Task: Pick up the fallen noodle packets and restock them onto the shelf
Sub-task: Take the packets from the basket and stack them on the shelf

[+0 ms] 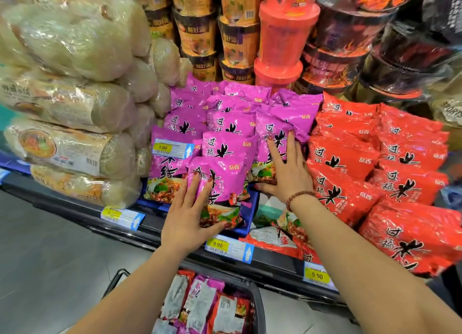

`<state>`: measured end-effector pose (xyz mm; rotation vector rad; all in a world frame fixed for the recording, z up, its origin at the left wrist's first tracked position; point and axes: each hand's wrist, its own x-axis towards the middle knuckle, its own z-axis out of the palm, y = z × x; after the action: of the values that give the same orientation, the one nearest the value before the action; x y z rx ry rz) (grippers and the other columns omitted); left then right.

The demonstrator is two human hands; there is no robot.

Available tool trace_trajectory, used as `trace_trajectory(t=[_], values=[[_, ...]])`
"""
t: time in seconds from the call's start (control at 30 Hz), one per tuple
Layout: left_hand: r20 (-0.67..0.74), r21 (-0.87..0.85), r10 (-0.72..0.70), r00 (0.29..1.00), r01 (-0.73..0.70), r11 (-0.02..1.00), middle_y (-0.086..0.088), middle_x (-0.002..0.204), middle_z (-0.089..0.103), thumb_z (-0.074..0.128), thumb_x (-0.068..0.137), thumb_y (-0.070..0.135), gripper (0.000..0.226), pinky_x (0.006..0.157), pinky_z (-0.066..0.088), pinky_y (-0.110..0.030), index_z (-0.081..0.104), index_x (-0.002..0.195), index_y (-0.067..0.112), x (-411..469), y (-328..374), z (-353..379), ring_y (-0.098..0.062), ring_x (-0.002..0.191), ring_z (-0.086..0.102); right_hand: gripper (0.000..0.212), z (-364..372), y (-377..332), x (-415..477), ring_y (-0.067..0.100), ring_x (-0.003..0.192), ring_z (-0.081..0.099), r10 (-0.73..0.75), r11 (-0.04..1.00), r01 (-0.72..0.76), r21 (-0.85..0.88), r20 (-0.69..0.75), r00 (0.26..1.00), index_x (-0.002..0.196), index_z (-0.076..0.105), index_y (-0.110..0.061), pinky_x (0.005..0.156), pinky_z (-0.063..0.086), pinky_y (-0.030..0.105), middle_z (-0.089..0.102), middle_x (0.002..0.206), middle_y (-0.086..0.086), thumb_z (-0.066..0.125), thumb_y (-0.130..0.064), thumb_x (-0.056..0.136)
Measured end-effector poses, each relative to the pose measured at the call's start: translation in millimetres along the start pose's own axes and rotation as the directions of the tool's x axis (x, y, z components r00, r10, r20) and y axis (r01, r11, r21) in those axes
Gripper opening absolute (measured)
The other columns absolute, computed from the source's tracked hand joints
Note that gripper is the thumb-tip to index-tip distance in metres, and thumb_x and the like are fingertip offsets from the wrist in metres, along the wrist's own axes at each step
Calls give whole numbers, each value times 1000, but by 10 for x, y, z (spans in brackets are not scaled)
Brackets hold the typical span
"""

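Nearest us, a black basket (258, 301) held several mixed packets. On the shelf (275, 267) we counted roughly a dozen glossy purple noodle packets (228, 147) stacked overlapping. Our left hand (185, 218) lay spread flat on the front packet (222, 181), thumb at its lower edge. Our right hand (287, 170), fingers wide, pressed a neighbouring packet (271, 131).

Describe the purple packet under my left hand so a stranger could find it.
On the shelf, purple noodle packets sit between clear-wrapped noodle bundles and red packets. Yours is the frontmost purple packet, under the left hand, the only one overhanging above a 9.90 price tag.
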<state>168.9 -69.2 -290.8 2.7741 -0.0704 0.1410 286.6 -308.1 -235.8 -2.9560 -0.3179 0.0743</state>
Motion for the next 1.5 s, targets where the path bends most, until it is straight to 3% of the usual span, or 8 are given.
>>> trace_trajectory(t=[0.13,0.2,0.4,0.57,0.83,1.03,1.2,1.5], values=[[-8,-5,1,1000,-1,1000,17,159,-15,43,73,80,97,118,4,-38,-18,144,56,-6,3,-2,-16,150,-12,98,39,-58,-74,34,148,-6,-38,999,32,-39,-165,986,152,-5,-35,110,34,44,-20,159,10,62,-56,84],[-3,-2,-2,1000,2,1000,17,160,-14,42,73,81,96,118,5,-38,-18,144,56,-8,5,1,-16,150,-12,98,67,-78,-33,35,148,-7,-98,990,70,-122,-239,966,153,-1,-33,117,14,46,-11,161,12,66,-52,83],[-17,-10,-1,1000,1,1000,14,161,-9,43,73,80,96,118,10,-42,-14,146,54,-15,-3,12,-18,150,-9,102,82,-3,176,34,146,-17,-109,980,86,-177,-122,986,148,-16,-31,117,-3,49,-16,160,11,57,-61,83],[-36,0,12,999,-12,1000,17,160,-13,43,73,80,97,119,11,-41,-14,147,53,-8,-18,21,-16,150,-10,98,124,-52,194,37,147,-8,-108,976,75,-203,-161,981,154,11,-24,118,3,53,-8,161,14,64,-59,80],[-32,1,20,999,-20,1000,17,159,-20,39,72,80,97,121,6,-44,-19,145,53,-13,-19,16,-15,149,-17,83,-85,-201,-144,29,149,-4,-143,975,110,-192,-168,975,154,6,-15,120,2,44,-5,162,10,54,-44,93],[-95,-65,71,993,-78,995,15,160,-16,45,76,74,92,119,0,-43,1,152,45,-64,-2,-20,-15,148,-16,97,86,-21,-1104,39,143,23,-56,974,-10,-227,-283,958,146,39,-19,113,19,56,24,157,15,84,-39,63],[-179,-79,105,978,-121,989,-3,161,19,67,81,46,81,115,23,-56,30,151,27,-128,119,-6,-33,148,11,106,170,352,-1326,46,145,9,126,966,-156,-204,-149,981,150,32,-25,112,23,57,9,158,26,87,-43,61],[-100,-65,122,988,-129,990,-4,161,21,77,81,21,84,115,25,-50,30,151,26,-76,295,-76,-30,148,14,126,227,784,-1141,37,144,2,-78,953,20,-302,-181,980,148,13,-36,112,21,55,1,157,15,94,-17,53]])
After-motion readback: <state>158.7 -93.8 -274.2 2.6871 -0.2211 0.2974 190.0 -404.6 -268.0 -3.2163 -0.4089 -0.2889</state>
